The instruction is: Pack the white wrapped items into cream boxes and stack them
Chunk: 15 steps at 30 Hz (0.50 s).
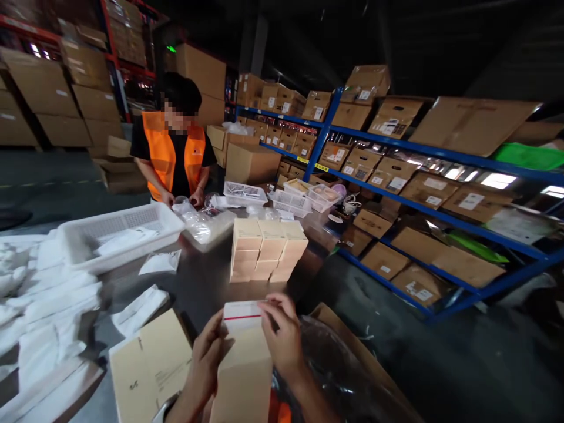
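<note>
A beige cardboard box (243, 376) is upright in front of me, close to my body. Its far end shows a white flap (241, 311) with a red strip across it. My left hand (208, 346) grips the box along its left side near the flap. At the flap's right edge, the thumb and fingers of my right hand (282, 332) are closed in a pinch. A larger beige carton (150, 364) with small printing lies to the left of my left forearm. Beyond my hands, several small beige boxes (268, 249) are stacked on the dark table (198, 282).
White packets (48, 317) pile up at left, beside a white plastic basket (123, 226). Across the table a person in an orange vest (170, 150) handles clear plastic bags (205, 226). Blue shelving (324, 138) with cartons runs along the right. An open carton with dark plastic (343, 364) stands near my right arm.
</note>
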Each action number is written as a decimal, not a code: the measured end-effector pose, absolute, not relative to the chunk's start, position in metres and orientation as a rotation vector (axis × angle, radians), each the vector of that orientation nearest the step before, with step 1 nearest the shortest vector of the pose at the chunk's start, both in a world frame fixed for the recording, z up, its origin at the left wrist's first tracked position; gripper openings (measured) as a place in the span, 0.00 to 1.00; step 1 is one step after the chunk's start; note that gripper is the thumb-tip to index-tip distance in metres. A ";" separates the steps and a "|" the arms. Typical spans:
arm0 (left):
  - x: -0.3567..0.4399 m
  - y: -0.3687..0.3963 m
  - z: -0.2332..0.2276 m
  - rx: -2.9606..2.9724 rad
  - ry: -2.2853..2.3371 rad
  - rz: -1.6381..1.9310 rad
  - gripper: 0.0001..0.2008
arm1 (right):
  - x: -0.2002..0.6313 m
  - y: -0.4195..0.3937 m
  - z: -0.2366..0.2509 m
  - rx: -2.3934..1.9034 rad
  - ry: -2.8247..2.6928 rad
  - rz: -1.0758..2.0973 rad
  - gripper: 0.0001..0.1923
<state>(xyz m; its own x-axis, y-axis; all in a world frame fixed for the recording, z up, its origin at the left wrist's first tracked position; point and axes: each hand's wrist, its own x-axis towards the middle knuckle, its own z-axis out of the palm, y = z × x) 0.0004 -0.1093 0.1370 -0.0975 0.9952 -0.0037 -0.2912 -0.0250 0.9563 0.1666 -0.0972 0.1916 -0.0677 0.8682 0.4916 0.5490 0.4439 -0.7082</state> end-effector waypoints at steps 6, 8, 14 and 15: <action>0.008 -0.109 0.154 1.248 1.044 1.473 0.27 | 0.139 -0.094 0.221 -1.099 -2.108 0.048 0.13; 0.008 -0.112 0.152 1.382 1.069 1.441 0.28 | 0.137 -0.092 0.222 -1.145 -2.076 -0.017 0.12; 0.004 -0.122 0.133 1.613 1.139 1.355 0.27 | 0.141 -0.096 0.218 -1.152 -2.069 0.102 0.11; 0.003 -0.123 0.132 1.630 1.160 1.339 0.27 | 0.141 -0.097 0.218 -1.154 -2.067 0.131 0.11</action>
